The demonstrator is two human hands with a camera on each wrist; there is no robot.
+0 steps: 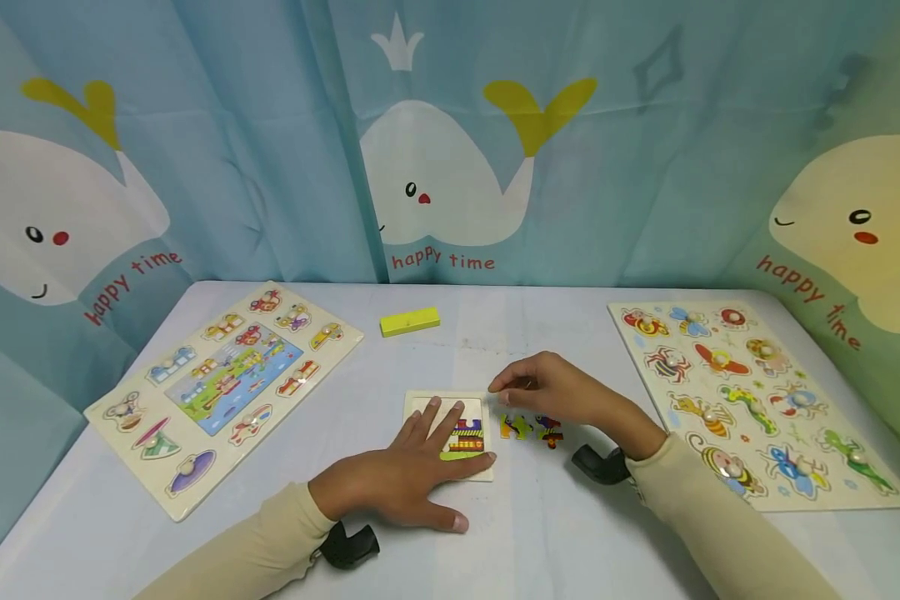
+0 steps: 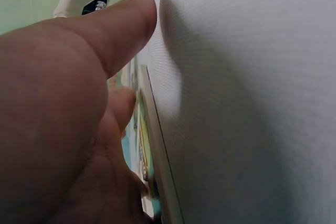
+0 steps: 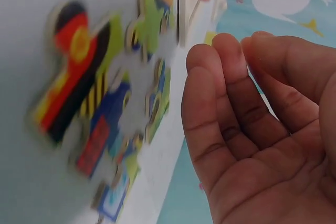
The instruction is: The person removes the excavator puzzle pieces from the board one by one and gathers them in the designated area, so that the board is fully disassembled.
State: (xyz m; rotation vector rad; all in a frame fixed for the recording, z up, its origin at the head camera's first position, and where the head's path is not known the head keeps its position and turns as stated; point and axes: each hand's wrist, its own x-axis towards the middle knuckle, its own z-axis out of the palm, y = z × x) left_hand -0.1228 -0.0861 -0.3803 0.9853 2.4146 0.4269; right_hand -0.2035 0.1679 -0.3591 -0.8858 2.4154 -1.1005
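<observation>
A small square wooden puzzle board (image 1: 412, 406) lies on the table, partly filled with purple, red and green pieces. My left hand (image 1: 420, 467) rests across it, fingers spread straight and the thumb stretched past its near side. Just off the board's far right corner is my right hand (image 1: 562, 390). In the right wrist view its fingers (image 3: 202, 108) bend loosely toward the thumb, and no piece shows between them. Below that hand lie loose jigsaw pieces: a green one (image 1: 516, 427), and a red-and-black one (image 3: 71, 72) with several others in the right wrist view.
A large vehicle-themed peg puzzle (image 1: 195, 417) lies at the left. An insect-themed peg puzzle (image 1: 731, 400) lies at the right, beside my right forearm. A yellow block (image 1: 409, 322) sits behind the small board. A blue whale-print curtain (image 1: 270, 150) hangs along the table's back.
</observation>
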